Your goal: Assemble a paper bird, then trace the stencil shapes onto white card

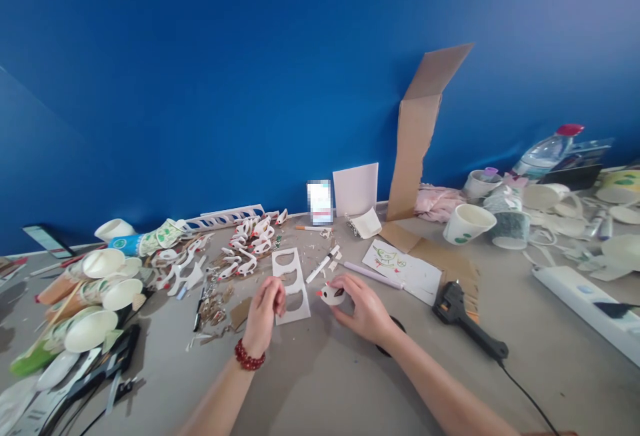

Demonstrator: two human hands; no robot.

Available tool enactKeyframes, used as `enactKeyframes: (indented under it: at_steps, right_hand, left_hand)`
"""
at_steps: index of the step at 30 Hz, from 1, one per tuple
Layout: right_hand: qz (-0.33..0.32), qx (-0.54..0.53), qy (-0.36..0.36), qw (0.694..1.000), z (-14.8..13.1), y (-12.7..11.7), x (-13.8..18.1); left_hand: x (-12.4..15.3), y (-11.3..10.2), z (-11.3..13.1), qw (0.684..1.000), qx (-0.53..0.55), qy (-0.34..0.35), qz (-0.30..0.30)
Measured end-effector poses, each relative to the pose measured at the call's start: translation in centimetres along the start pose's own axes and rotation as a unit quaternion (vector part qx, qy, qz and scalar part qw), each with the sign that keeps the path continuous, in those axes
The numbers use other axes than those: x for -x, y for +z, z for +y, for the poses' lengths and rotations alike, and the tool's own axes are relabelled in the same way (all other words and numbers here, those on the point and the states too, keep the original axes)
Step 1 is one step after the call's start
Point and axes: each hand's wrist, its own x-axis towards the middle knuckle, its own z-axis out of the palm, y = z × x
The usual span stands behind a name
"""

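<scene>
over the grey table, right grip pinches rounded white bird; left grip curls, contents hidden.

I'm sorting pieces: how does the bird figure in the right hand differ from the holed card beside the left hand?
The bird figure is smaller than the holed card. The bird has a reddish beak and dark markings; the card looks unmarked. The bird is held in the right hand; the card lies on the table. Both are mainly white.
</scene>
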Motion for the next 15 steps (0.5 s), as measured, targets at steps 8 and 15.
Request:
enactKeyframes:
  at_steps: [8, 15]
  right_hand:
    - [0.009, 0.002, 0.016, 1.0, 0.0, -0.2, -0.2]
    - [0.02, -0.007, -0.025, 0.999, -0.6, -0.4, -0.3]
  left_hand:
    - [-0.9, -4.5, 2.5, 0.962, -0.212, 0.145, 0.089]
    - [1.7, -3.6, 1.7, 0.797, -0.552, 0.222, -0.103]
